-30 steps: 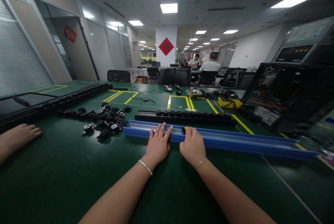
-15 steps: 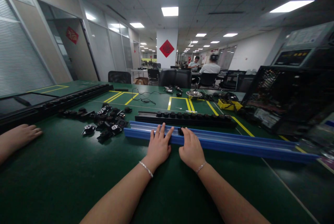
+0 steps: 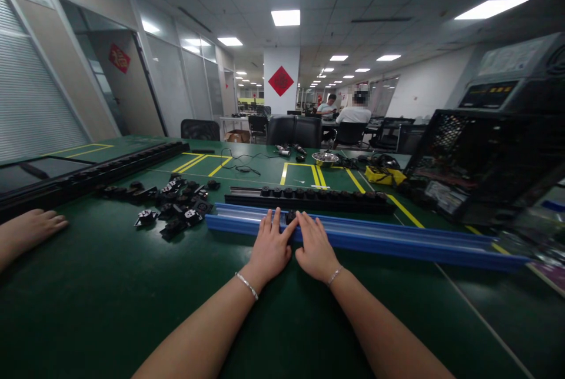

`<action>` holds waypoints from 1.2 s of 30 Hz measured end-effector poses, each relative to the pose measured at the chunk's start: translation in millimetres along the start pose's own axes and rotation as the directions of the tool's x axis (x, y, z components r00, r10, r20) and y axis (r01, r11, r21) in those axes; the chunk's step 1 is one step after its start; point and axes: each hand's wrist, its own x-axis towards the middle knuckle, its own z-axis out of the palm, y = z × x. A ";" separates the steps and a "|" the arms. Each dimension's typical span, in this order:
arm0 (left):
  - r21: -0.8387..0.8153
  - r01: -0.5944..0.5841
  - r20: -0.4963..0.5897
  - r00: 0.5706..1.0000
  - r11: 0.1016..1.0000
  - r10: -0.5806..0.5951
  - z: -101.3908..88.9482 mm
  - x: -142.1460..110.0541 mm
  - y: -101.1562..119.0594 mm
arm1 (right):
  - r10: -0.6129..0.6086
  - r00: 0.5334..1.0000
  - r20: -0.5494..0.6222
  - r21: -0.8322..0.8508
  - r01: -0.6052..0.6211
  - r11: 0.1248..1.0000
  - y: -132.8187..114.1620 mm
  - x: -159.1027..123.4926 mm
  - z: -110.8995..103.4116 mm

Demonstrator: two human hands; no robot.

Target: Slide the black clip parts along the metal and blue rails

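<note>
A long blue rail [image 3: 397,239] lies across the green table [image 3: 110,296] in front of me. My left hand [image 3: 269,249] rests on its near edge with the fingers stretched flat. My right hand [image 3: 315,249] lies right beside it, fingers also extended onto the rail. Between the fingertips of both hands, a small black part [image 3: 291,216] sits in the rail's groove and touches them. Neither hand wraps around anything. Just behind the blue rail lies a black rail [image 3: 344,201] with a row of black knobs along it.
A pile of loose black parts [image 3: 172,208] lies to the left. Another long black rail [image 3: 88,174] runs along the far left. Another person's hand [image 3: 30,229] rests flat at the left edge. An open computer case [image 3: 481,161] stands at right, with a yellow object [image 3: 383,174] and a metal bowl [image 3: 325,158] behind.
My right hand has slid left along the blue rail, bringing the small black part with it, and now lies against my left hand. Its fingers have straightened. My left hand stayed put.
</note>
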 end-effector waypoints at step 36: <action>0.141 0.135 0.093 0.984 0.981 -0.149 -22.4 4.5 -10.6 | 0.256 0.967 0.021 -0.286 -0.239 0.928 9.4 1.9 -3.2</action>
